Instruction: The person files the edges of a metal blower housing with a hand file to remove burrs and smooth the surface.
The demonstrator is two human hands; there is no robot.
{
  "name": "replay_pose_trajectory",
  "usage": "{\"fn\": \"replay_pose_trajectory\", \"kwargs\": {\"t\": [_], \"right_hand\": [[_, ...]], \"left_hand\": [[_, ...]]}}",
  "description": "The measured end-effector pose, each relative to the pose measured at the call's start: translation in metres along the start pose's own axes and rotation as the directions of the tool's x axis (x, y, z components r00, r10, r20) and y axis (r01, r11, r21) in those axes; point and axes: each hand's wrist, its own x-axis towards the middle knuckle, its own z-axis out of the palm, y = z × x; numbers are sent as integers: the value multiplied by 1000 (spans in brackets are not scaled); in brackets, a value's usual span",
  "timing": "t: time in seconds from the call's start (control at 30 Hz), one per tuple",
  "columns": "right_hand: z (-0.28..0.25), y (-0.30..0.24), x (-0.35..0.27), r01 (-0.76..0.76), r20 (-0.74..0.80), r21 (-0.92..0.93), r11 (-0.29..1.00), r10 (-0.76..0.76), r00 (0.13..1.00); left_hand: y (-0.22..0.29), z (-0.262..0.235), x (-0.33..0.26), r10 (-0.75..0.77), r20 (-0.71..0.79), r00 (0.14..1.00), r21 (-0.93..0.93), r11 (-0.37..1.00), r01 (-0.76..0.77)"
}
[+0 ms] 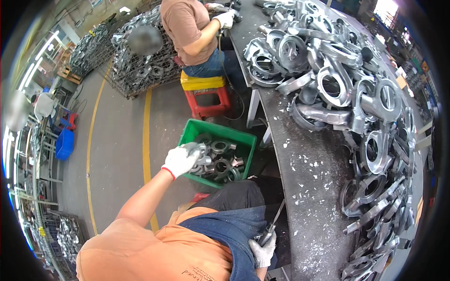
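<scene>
My left hand, in a white glove with a red cuff, reaches over the near left side of a green bin. Its fingers are closed on a grey metal casting among the ring-shaped castings inside; the glove hides part of the grip. Low in the picture, beside my lap, my right hand, also gloved, is wrapped round a tool with a dark handle and a long thin metal shaft. That shaft points up along the edge of the dark workbench.
A large heap of metal castings covers the bench's far and right parts, with pale chips scattered nearer. Ahead, a co-worker sits on a red stool with a yellow top. Wire cages of castings stand beyond yellow floor lines.
</scene>
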Motion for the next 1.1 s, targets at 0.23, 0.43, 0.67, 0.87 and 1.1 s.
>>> {"fn": "replay_pose_trajectory", "kwargs": {"t": [0.23, 0.43, 0.67, 0.87, 1.1], "right_hand": [[6, -39, -20, -47, -142, -62, 997, 38, 989], [13, -62, -53, 115, -351, -534, 837, -343, 871], [40, -14, -81, -128, -811, -534, 836, -464, 356], [66, 0, -114, -287, -896, -421, 861, -344, 281], [65, 25, -127, -146, -946, -211, 966, -165, 280]], "left_hand": [[83, -23, 62, 310, -289, 906, -479, 772, -418], [269, -24, 75, 858, -301, 416, -419, 273, -866], [482, 54, 27, 945, -272, -180, -140, -224, -964], [550, 123, 14, 952, 47, -303, 294, -303, -906], [504, 34, -2, 825, -208, -525, -37, -543, -839]]}}
